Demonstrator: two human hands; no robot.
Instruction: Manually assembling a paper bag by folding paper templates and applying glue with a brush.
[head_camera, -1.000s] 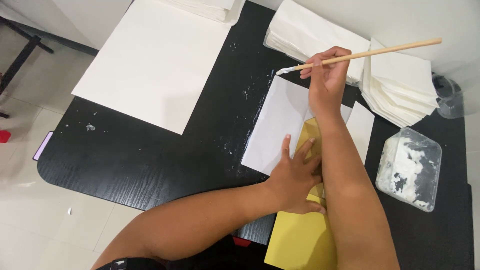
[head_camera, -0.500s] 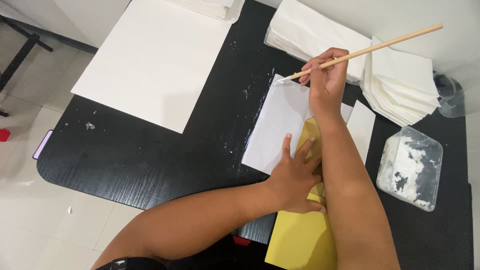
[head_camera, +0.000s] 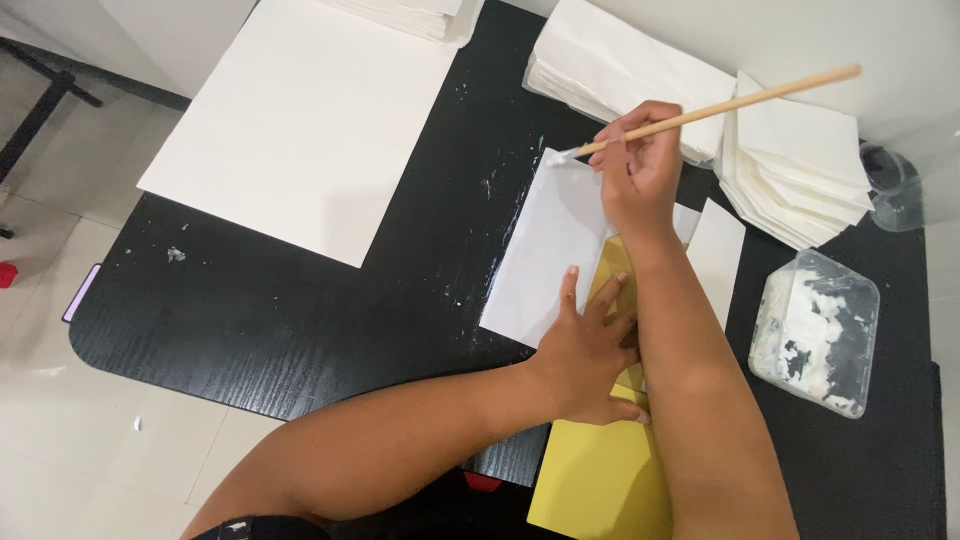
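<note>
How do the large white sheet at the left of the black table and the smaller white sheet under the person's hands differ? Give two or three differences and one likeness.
The large white sheet is much bigger than the smaller white sheet. The large sheet lies untouched, while the smaller one is pinned by the left hand and brushed at its top edge by the brush in the right hand. The smaller sheet overlaps a yellow sheet; the large one lies alone. Both lie flat on the black table.

The bare left hand lies flat, palm down, fingers spread and pointing away from the body, its forearm angled in from the lower left. The bare right forearm crosses just beside it, and the right hand is curled in a pinch, wrist bent slightly left
</note>
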